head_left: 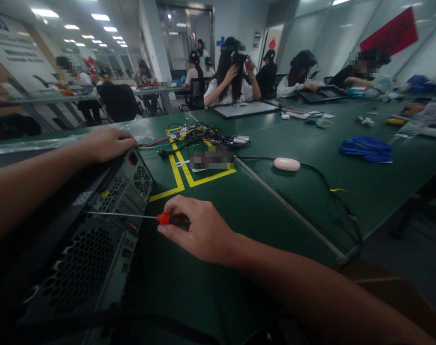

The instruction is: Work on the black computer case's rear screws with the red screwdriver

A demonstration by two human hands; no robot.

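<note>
A black desktop computer case (127,215) stands at the left, its metal back panel with vents, ports and a power socket turned towards the right. My left hand (108,143) lies on top of the case near its far corner, fingers stretched over the edge. In my right hand (199,227) is a screwdriver (163,218) with a red and dark handle, gripped between thumb and fingers. Its long shaft points left, and the tip meets the back panel near the side cover's edge. Whether a screw sits under the tip I cannot make out.
Behind the case lies a tangle of cables (203,132) by yellow tape (210,178) on the green table (275,215). A pale oval object (287,164) and a blue bundle (366,147) lie to the right. A person (232,81) sits opposite, others farther along.
</note>
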